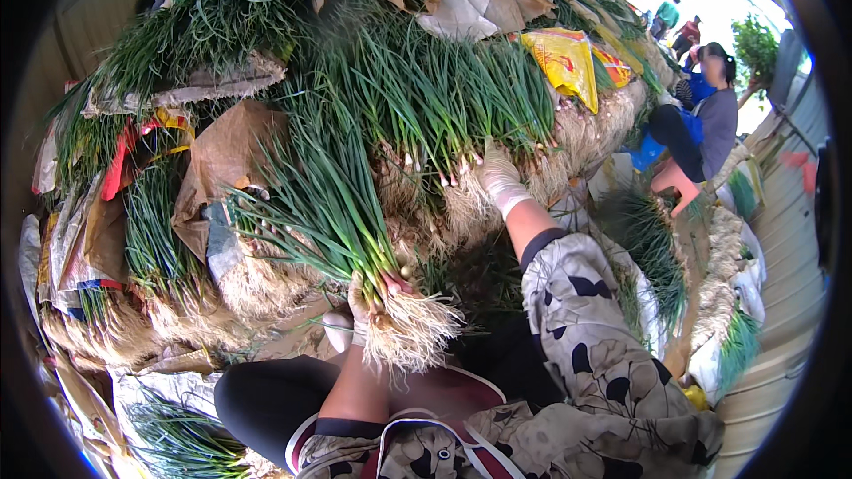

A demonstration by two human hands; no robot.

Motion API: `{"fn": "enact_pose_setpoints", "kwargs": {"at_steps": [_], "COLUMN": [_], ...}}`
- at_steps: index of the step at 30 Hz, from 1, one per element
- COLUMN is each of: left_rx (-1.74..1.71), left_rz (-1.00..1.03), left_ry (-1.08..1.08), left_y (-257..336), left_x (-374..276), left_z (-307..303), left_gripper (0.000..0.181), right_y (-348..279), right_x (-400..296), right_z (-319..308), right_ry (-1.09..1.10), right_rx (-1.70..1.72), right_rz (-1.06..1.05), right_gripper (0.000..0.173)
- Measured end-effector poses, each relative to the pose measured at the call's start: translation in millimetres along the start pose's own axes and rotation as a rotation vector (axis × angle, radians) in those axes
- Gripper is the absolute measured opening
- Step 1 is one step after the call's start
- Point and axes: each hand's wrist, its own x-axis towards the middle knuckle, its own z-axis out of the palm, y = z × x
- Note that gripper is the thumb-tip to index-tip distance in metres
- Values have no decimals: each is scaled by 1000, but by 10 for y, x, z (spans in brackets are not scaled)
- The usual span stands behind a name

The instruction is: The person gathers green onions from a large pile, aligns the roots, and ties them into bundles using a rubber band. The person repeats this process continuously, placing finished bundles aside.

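My left hand, in a pale glove, grips a bunch of green onions low on the stalks, just above the roots. The long leaves lean up and to the left, and the pale stringy roots hang over my lap. Farther off, my gloved right hand reaches into a row of green onions on the heap, at the height of their white bulbs. Leaves and roots hide its fingertips, so whether it has closed around any stalks cannot be told.
Brown sacking and a yellow printed sack lie over parts of the heap. More onions stand bundled at left. On the right, a person sits on a pink stool, near onions along the corrugated wall.
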Motion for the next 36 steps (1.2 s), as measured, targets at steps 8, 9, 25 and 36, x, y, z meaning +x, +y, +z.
{"fn": "enact_pose_setpoints", "kwargs": {"at_steps": [8, 9, 25, 36], "left_rx": [13, -86, 276, 572], "left_rz": [35, -29, -103, 88], "left_ry": [-88, -123, -146, 37], "left_y": [-122, -383, 154, 488], "left_x": [325, 402, 78, 168], "left_z": [-499, -224, -667, -926], "left_gripper": [57, 54, 57, 42], "right_y": [1677, 2560, -601, -1091], "right_x": [411, 381, -1456, -1839], "right_z": [-9, -176, -728, -105], "right_ry": [-161, -227, -1299, -422], "right_rx": [588, 371, 342, 146], "right_rz": [110, 94, -150, -480], "right_gripper": [26, 29, 59, 26]}}
